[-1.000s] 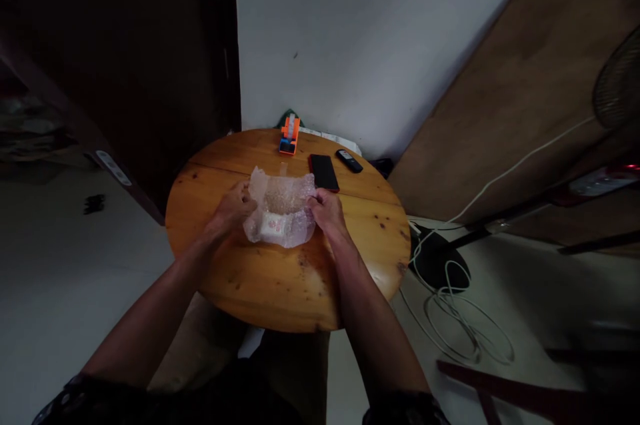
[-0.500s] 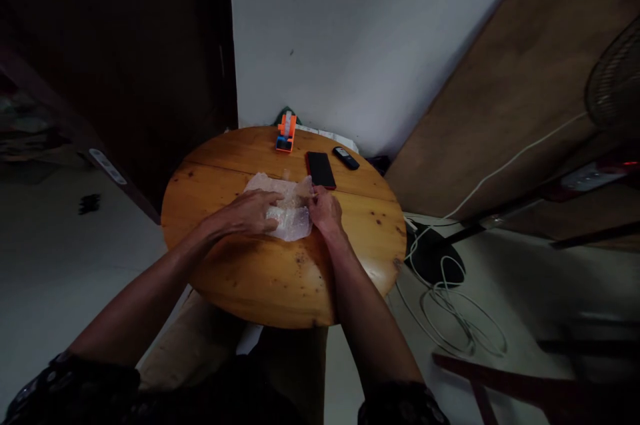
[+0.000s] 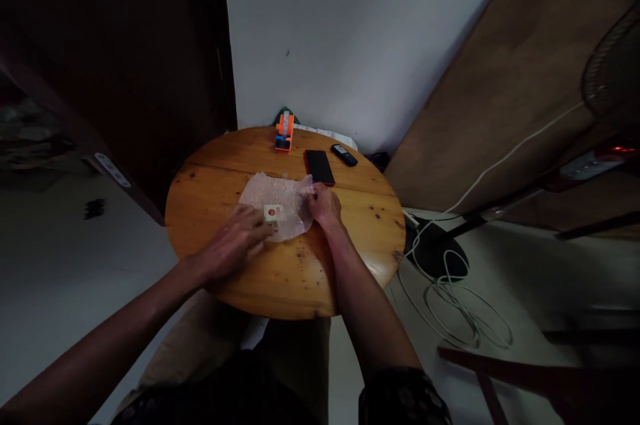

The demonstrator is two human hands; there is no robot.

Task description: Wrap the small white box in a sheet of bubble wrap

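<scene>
A crumpled sheet of clear bubble wrap [image 3: 287, 193] lies spread out on the round wooden table [image 3: 360, 238]. On it sits a small white packet or card [image 3: 273, 213] with a round red mark. My right hand [image 3: 326, 206] is closed on the wrap's right edge, thumb and fingers pinched together. At the lower left of the wrap is my left hand [image 3: 239, 238], fingers bent and smeared by motion, their tips beside the packet's lower edge. Whether those fingertips hold anything is unclear.
Behind the wrap lie a black phone-like slab [image 3: 319, 167] with a red edge and a dark handset [image 3: 344, 155]. An orange tape dispenser [image 3: 284, 131] stands at the table's back edge. White cable [image 3: 457, 305] coils on the floor at right, near a fan [image 3: 613, 71].
The bubble wrap has gone from folded over to spread open, and the white packet now shows. My left hand has drawn back toward me and left. My right hand keeps its grip.
</scene>
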